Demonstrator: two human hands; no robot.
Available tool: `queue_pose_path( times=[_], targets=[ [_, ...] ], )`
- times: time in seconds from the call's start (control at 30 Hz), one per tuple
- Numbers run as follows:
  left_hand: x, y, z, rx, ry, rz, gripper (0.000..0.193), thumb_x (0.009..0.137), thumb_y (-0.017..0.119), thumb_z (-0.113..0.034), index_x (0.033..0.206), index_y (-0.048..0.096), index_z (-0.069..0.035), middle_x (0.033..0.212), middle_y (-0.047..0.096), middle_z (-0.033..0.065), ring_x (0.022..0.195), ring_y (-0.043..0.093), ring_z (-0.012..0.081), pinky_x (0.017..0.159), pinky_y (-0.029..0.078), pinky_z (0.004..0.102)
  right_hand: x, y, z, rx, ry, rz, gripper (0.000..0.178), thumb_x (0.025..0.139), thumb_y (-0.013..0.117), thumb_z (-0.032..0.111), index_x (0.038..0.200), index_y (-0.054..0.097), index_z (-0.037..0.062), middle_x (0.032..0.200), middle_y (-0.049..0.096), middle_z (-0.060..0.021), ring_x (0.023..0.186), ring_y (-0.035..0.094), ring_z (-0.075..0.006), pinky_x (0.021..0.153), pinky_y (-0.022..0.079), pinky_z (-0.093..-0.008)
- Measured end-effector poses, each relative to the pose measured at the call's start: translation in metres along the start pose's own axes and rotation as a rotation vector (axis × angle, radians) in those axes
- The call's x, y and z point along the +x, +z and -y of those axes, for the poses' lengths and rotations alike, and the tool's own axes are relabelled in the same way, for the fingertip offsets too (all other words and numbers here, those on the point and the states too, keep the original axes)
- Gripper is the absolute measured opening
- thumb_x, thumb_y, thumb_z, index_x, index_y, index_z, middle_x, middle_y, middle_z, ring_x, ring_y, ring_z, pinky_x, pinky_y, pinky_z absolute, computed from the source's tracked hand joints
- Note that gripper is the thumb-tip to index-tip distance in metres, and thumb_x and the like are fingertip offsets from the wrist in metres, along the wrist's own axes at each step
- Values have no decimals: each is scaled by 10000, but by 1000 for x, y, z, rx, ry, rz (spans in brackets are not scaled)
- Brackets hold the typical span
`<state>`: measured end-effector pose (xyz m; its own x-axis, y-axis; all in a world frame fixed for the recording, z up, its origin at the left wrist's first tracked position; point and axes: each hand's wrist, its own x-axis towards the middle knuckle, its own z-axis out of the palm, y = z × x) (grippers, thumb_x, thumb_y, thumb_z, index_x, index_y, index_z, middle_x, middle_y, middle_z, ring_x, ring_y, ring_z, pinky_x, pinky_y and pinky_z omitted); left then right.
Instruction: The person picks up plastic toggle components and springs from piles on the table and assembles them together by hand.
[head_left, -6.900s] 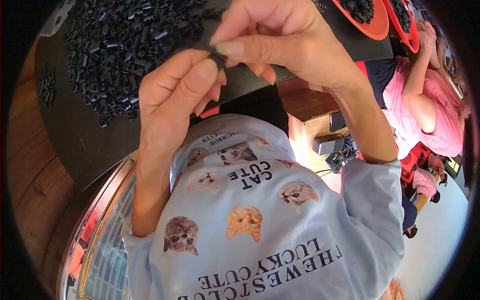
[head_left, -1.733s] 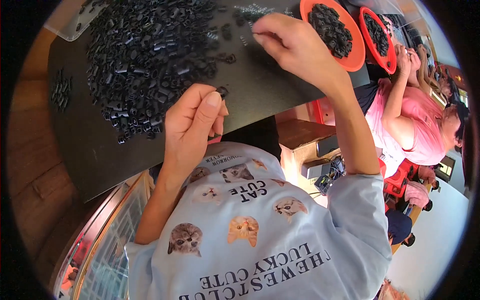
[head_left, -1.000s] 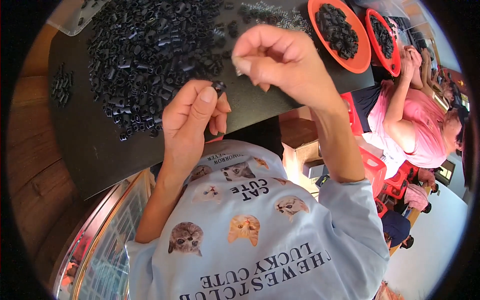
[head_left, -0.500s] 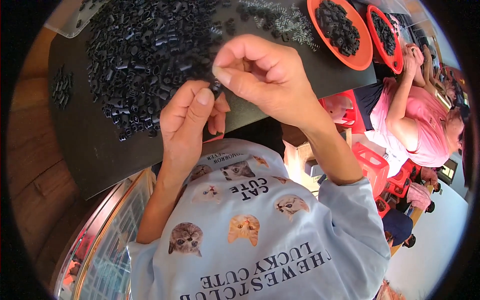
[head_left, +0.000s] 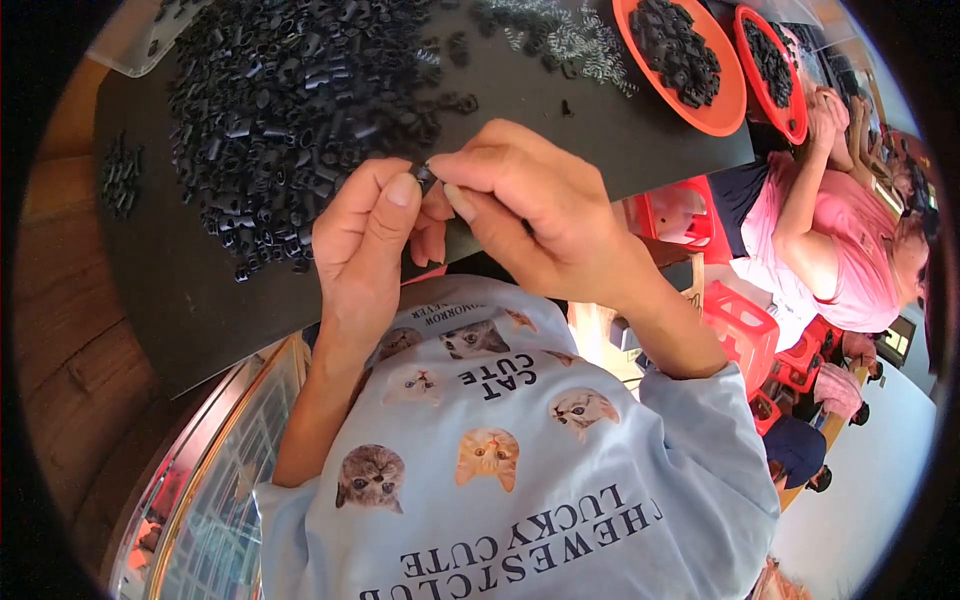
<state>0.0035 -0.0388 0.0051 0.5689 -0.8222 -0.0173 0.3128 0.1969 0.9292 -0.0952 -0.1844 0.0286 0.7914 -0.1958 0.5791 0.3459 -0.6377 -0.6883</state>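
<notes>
My left hand [head_left: 365, 225] is closed, its thumb and forefinger pinching a small black plastic piece [head_left: 424, 176] above the table's near edge. My right hand [head_left: 540, 205] meets it there, forefinger and thumb closed at the other side of that piece. Fingers hide most of the piece, so its exact shape cannot be told. Just beyond my left hand spreads a large heap of short black tube-like plastic pieces [head_left: 290, 110]. Small silvery coil springs [head_left: 595, 55] lie scattered farther off to the right.
An orange bowl [head_left: 735, 115] and a red bowl [head_left: 797, 128] hold black pieces at the far right. A small black pile [head_left: 122, 175] lies at the table's left. A clear bin [head_left: 130, 45] stands far left. A person in pink [head_left: 850, 240] sits to the right, near red stools [head_left: 740, 325].
My right hand has come down and nearer to me, from above the left hand to beside the small black piece. My left hand has barely shifted and keeps its pinch.
</notes>
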Motion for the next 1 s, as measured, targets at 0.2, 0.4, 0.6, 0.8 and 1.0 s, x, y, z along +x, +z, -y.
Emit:
queue_pose_path(
  times=[0.2, 0.4, 0.6, 0.8, 1.0],
  targets=[
    [1, 3, 2, 0, 6, -23, 256, 1032, 482, -227, 994, 596, -1, 811, 610, 19, 621, 526, 55, 555, 407, 194, -5, 1, 3, -142, -48, 23, 332, 720, 625, -41, 1051, 595, -40, 782, 542, -96, 605, 601, -258, 495, 503, -353],
    [0, 1, 0, 34, 9, 10, 249, 1034, 476, -221, 990, 591, -5, 814, 611, 14, 624, 524, 49, 552, 405, 196, -1, -15, 8, -221, -51, 90, 337, 743, 629, -66, 1079, 604, -42, 814, 573, -118, 662, 611, -263, 539, 512, -357],
    [4, 5, 0, 29, 15, 11, 249, 1035, 468, -218, 968, 588, -11, 808, 608, 14, 629, 524, 50, 557, 401, 198, 22, -56, -44, -583, -19, 123, 265, 783, 627, 32, 1046, 621, 55, 908, 587, -97, 762, 636, -312, 604, 528, -400],
    [6, 4, 0, 42, 11, 18, 261, 1038, 458, -224, 961, 588, -11, 795, 602, 11, 642, 523, 51, 566, 396, 198, 53, -42, -63, -680, -48, 251, 203, 836, 578, 89, 1027, 644, 90, 906, 562, -105, 809, 622, -323, 650, 526, -429],
    [4, 2, -1, 51, -1, 39, 254, 1035, 467, -224, 954, 592, -18, 760, 578, -2, 642, 505, 43, 574, 393, 194, 55, -42, -58, -808, 44, 362, 119, 822, 582, 99, 923, 640, 77, 904, 559, -95, 839, 626, -303, 669, 534, -430]
  ],
)
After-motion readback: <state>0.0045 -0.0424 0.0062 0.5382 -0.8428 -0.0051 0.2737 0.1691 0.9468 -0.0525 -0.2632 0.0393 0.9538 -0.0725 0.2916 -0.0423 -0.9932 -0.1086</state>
